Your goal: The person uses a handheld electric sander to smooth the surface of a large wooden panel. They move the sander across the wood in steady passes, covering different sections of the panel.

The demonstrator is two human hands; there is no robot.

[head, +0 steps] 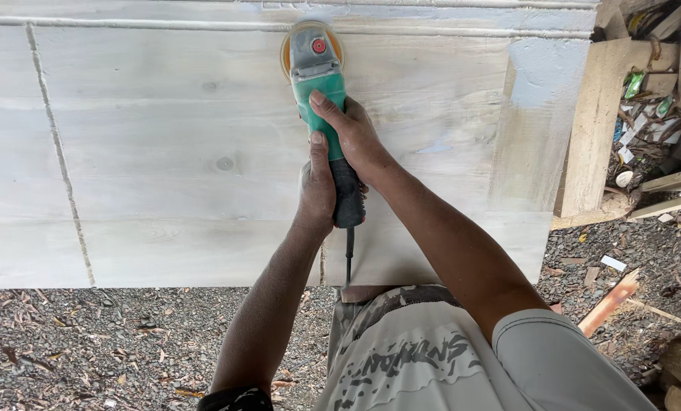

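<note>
Across most of the scene lay a broad, pale whitewashed wooden panel (165,152), above gravel ground strewn with wood chips (112,342). At the far right, a heap of timber offcuts (660,99) held small green and white scraps, too small to tell apart. On the panel's far edge rested a green-bodied power sander with an orange disc and red button (315,68). The right hand (356,133) was curled shut around its green body; the left hand (316,186), nearer, was closed tight on its black rear handle.
</note>
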